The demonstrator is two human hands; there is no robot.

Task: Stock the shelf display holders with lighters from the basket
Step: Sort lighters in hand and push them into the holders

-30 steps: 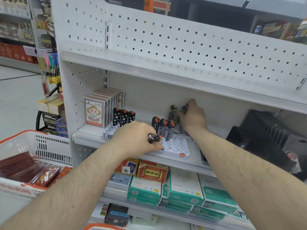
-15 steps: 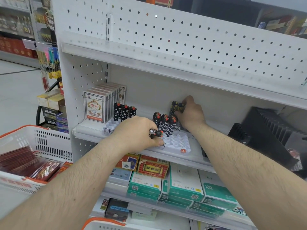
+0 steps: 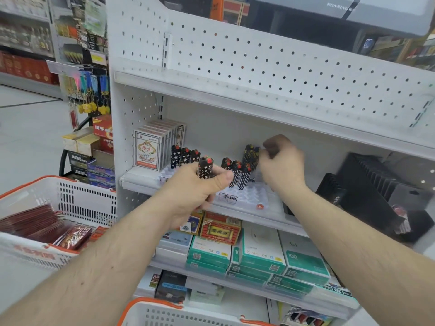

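While left hand (image 3: 200, 184) fingers clutch spare lighters (image 3: 205, 169) above white holder tray (image 3: 249, 196) | right hand (image 3: 281, 165) pinches patterned lighter (image 3: 250, 154) at back row | risk: bumping seated lighters (image 3: 236, 170), toppling them.

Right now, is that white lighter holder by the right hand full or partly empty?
Partly empty: the white holder shows bare front slots, with lighters standing only at its back.

The playing-card box (image 3: 147, 150) reads "华太", a green box (image 3: 303, 260) "100", the display holder (image 3: 249, 198) label "NHM".
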